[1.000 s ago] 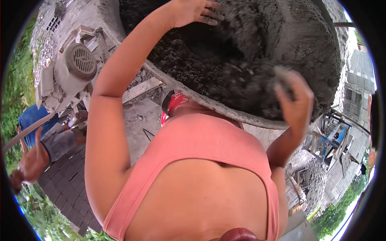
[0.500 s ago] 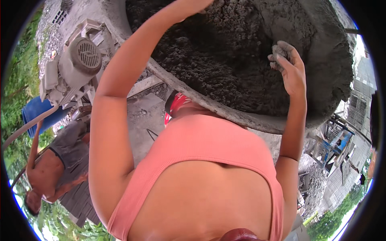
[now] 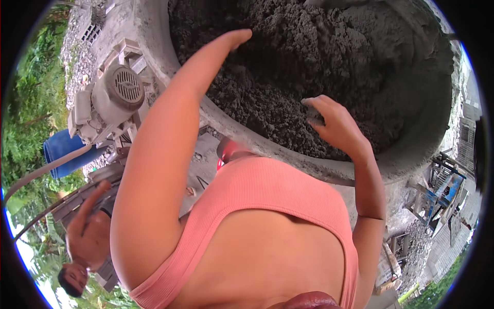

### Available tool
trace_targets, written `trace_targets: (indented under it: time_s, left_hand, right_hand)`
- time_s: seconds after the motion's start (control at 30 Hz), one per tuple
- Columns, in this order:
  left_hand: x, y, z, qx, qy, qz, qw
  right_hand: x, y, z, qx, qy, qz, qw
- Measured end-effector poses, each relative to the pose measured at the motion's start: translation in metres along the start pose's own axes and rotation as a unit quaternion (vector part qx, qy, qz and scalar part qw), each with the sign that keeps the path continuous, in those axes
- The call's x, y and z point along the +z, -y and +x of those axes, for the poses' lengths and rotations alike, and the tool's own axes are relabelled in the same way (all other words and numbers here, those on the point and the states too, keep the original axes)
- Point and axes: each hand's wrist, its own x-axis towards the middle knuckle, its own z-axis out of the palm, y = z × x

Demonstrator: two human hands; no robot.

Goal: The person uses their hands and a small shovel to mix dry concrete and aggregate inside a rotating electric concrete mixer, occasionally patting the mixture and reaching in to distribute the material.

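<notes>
A large round mixer drum (image 3: 288, 154) with a grey-crusted rim stands in front of me, holding dark, crumbly wet cement mix (image 3: 303, 67). My left hand (image 3: 237, 38) reaches over the left part of the mix, seen edge-on; most of its fingers are hidden, so its grip cannot be read. Above the near right part of the mix, my right hand (image 3: 337, 123) has its thumb and fingers apart. Grey paste coats those fingertips, and I see no lump held between them.
A dusty electric motor (image 3: 121, 92) is mounted left of the drum. Beyond it lie a blue barrel (image 3: 69, 154) and a hose (image 3: 46, 172). A shirtless person (image 3: 90, 239) is at the lower left. On the right are a blue metal frame (image 3: 445, 193) and gravel (image 3: 417, 247).
My right hand has moved left and nearer, and its curled fingers have opened. My left hand has drawn back a little to the left. The other person has shifted and lowered an arm.
</notes>
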Motion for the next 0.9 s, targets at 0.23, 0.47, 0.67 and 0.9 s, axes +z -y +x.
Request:
trace_targets:
  time_s: [0.23,0.47,0.67,0.9]
  left_hand:
    - [0.024,0.014,0.003,0.022,-0.049,-0.168,0.984]
    - [0.019,0.02,0.015,0.019,-0.061,-0.17,0.983]
    - [0.03,0.002,0.01,-0.106,-0.212,-0.196,0.952]
    - [0.031,-0.006,0.026,-0.136,-0.208,-0.173,0.953]
  right_hand:
    - [0.002,-0.011,-0.002,0.032,0.026,-0.039,0.998]
    - [0.005,-0.01,0.003,0.007,0.038,-0.064,0.997]
    - [0.005,-0.015,0.003,0.025,0.032,-0.061,0.997]
    - [0.004,-0.017,0.004,0.013,0.024,-0.073,0.997]
